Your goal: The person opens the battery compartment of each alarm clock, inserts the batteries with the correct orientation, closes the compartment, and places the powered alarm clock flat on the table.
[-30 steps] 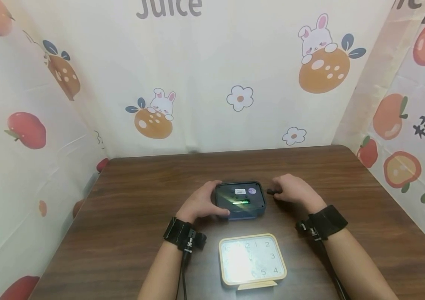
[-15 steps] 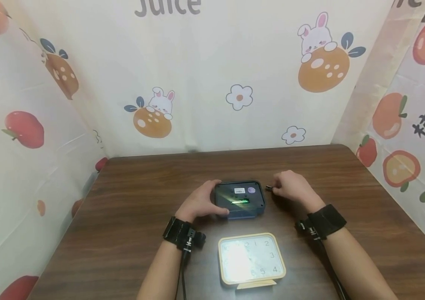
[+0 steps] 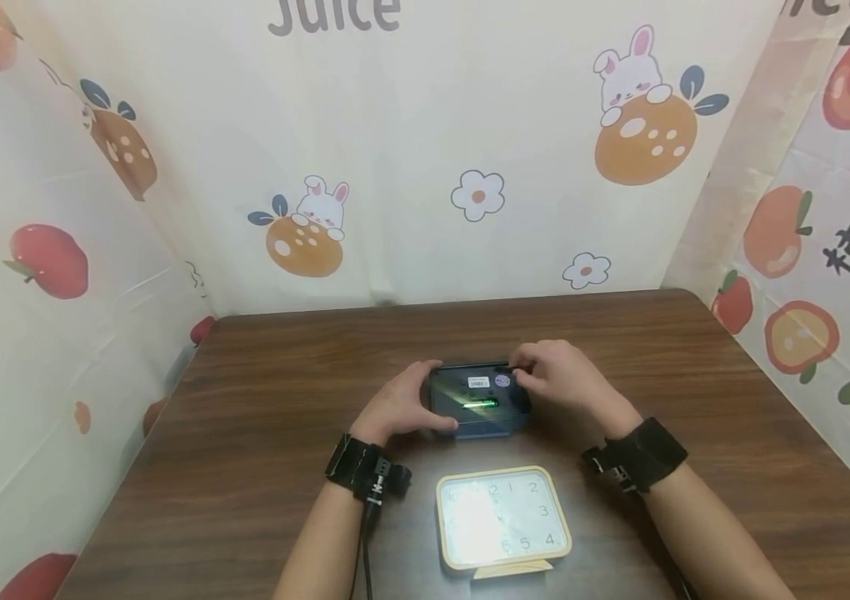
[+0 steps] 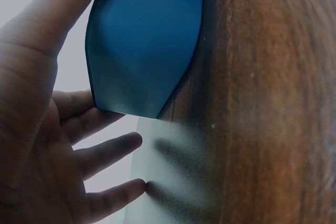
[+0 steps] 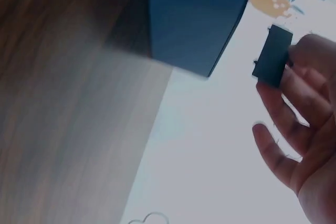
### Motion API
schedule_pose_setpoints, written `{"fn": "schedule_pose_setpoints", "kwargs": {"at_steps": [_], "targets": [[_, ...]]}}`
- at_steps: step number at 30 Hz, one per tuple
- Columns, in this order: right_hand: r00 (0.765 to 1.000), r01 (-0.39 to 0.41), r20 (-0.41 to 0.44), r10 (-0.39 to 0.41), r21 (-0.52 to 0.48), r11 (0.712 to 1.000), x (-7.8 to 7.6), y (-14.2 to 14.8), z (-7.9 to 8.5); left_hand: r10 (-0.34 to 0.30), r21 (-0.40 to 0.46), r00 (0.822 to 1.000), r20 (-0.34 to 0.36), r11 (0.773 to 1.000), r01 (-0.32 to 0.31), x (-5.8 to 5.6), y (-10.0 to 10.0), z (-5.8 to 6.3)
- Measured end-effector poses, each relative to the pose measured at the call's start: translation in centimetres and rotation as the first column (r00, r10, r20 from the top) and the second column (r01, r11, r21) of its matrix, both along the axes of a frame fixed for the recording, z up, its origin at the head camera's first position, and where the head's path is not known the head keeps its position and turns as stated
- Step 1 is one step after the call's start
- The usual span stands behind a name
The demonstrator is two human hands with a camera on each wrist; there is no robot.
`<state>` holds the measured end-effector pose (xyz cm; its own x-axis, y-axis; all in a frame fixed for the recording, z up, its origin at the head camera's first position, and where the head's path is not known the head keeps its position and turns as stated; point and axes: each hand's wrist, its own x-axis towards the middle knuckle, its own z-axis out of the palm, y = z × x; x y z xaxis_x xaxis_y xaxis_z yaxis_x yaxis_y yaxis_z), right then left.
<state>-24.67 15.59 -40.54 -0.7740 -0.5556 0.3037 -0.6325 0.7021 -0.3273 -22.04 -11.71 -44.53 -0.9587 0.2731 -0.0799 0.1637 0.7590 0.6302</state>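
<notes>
A blue alarm clock [image 3: 455, 387] lies with its black back facing up, a green-lit battery [image 3: 481, 404] showing in the slot. My left hand [image 3: 398, 404] holds its left end, thumb along the near side and fingers at the far corner. In the left wrist view the clock's smooth blue side [image 4: 147, 40] shows by the thumb. At the clock's far right corner, my right hand [image 3: 563, 379] pinches a small black battery cover [image 5: 274, 56]. That cover, with little tabs on one edge, is hidden by the fingers in the head view.
A yellow-framed alarm clock [image 3: 503, 517] lies face up nearer to me, glare across its dial. Both clocks are on a brown wood-grain table [image 3: 282, 467]. Fruit-printed curtains [image 3: 395, 125] stand behind and at both sides. Cables run from both wristbands.
My right hand has moved left with the battery cover, from beside the blue clock to its far right corner. The left hand and both clocks have stayed put.
</notes>
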Motion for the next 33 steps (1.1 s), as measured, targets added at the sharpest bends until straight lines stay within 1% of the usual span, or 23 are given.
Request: {"fn": "schedule_pose_setpoints", "kwargs": {"at_steps": [4, 8, 14, 17, 22, 28, 33], "targets": [[0.992, -0.119, -0.040, 0.120, 0.036, 0.992, 0.9, -1.2, 0.0, 0.003, 0.005, 1.000, 0.002, 1.000, -0.003, 0.0, -0.1, -0.1], [0.983, -0.173, -0.054, 0.177, 0.077, 0.982, 1.5, -2.2, -0.3, -0.001, 0.011, 1.000, 0.004, 1.000, 0.001, 0.0, -0.1, -0.2], [0.983, -0.179, -0.014, 0.182, 0.117, 0.977, 1.8, -3.4, -0.9, 0.003, 0.007, 1.000, 0.021, 1.000, -0.003, 0.0, 0.0, -0.2], [0.982, -0.186, -0.005, 0.188, 0.121, 0.975, 1.8, -3.8, -1.0, 0.001, 0.009, 1.000, 0.022, 1.000, -0.002, 0.0, -0.1, -0.2], [0.985, -0.168, -0.021, 0.171, 0.121, 0.978, 1.9, -4.3, -1.2, 0.007, 0.014, 1.000, 0.017, 1.000, -0.007, 0.0, -0.1, -0.2], [0.986, -0.136, -0.074, 0.149, 0.148, 0.980, 1.8, -4.5, -1.4, 0.004, 0.018, 1.000, 0.016, 1.000, -0.005, 0.0, 0.0, 0.0], [0.987, -0.133, -0.072, 0.146, 0.164, 0.978, 1.9, -4.6, -1.4, 0.000, 0.022, 1.000, 0.012, 1.000, 0.000, 0.0, 0.0, 0.1]]}}
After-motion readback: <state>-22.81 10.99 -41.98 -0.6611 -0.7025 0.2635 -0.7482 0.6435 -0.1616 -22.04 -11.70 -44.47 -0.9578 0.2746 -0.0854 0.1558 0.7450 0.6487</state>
